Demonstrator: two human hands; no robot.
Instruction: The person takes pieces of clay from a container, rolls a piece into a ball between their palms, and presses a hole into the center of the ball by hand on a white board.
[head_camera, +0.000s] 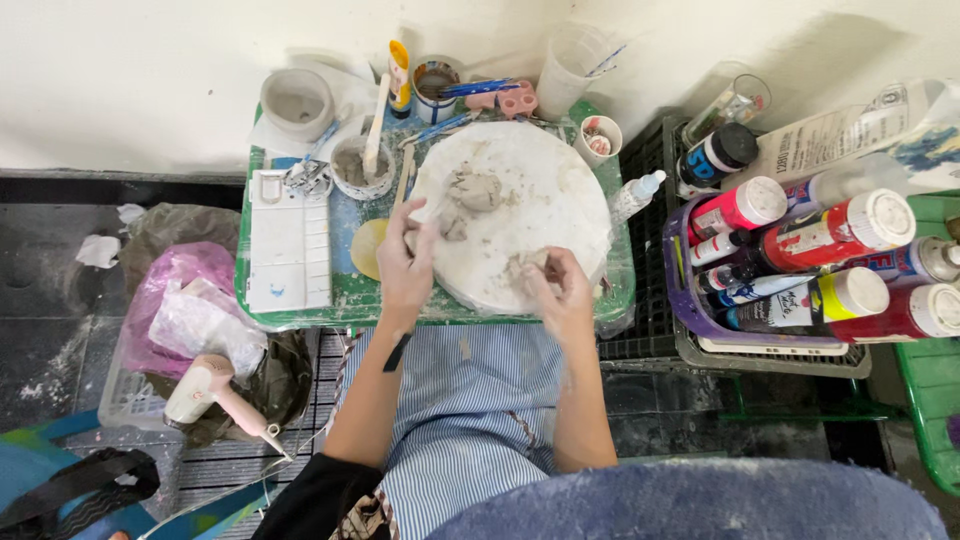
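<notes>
A round white board (540, 190) lies on a small green table (300, 312) and carries a grey clay lump (474, 187) near its middle. My left hand (405, 258) rests on the board's left edge, fingers apart, touching a small clay piece (452, 228). At the board's front edge my right hand (557, 290) pinches a small bit of clay (524, 264) between its fingers. Both hands are smeared with clay.
On the table stand a white paint palette (288, 238), a bowl with a wooden tool (362, 160), cups and brushes at the back. Right is a purple basket of paint bottles (800, 260). On the floor at left lie plastic bags (190, 300) and a pink hair dryer (215, 392).
</notes>
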